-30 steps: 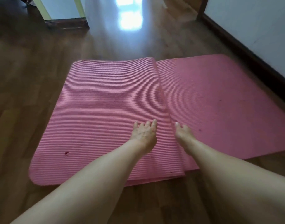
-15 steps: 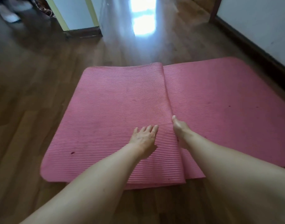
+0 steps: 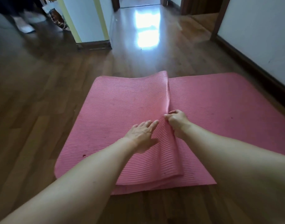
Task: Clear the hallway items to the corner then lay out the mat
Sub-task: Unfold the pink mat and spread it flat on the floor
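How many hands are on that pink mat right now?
2. The left hand lies flat on the folded-over layer of the pink mat, near its middle. The right hand, just beside it, grips that layer's raised edge.

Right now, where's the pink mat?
In the head view, the pink mat lies centre on the floor; the left hand rests on its folded flap, the right hand grips the edge.

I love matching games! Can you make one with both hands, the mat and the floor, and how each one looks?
Things: 1 left hand; 2 right hand; 3 mat; 4 floor.
States: A brown wood; B gripping the folded edge; C pink, partly folded; D flat on the mat.
Pairs: 1-D, 2-B, 3-C, 4-A.
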